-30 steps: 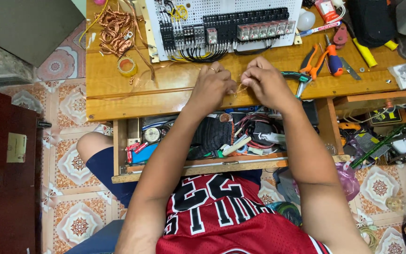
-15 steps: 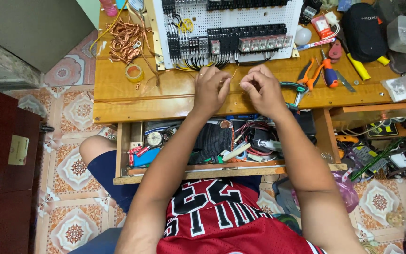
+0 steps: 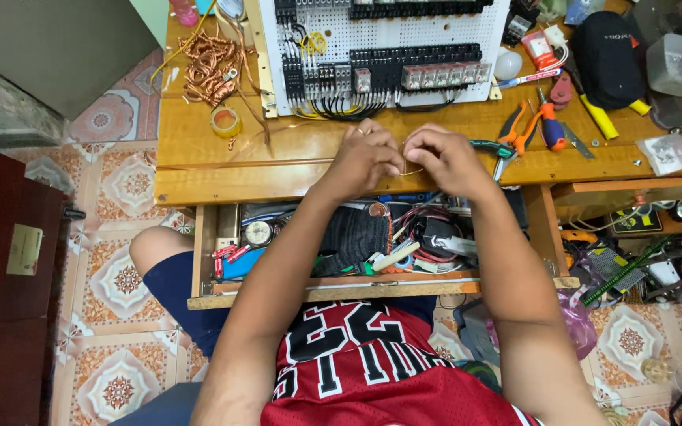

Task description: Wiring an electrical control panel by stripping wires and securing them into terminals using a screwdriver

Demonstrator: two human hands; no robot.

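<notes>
Patterned floor tiles run under one open drawer, crammed with cables and small tools, its front edge just over the person's lap. Above it, one wooden workbench, and two hands meet at its near edge: left hand and right hand, both curled almost closed, pinching one thin wire between them. Bare wood opens to the left, up to one tape roll and one copper tangle. Right, orange-handled pliers crowd in. Beyond, one white perforated panel of black components.
</notes>
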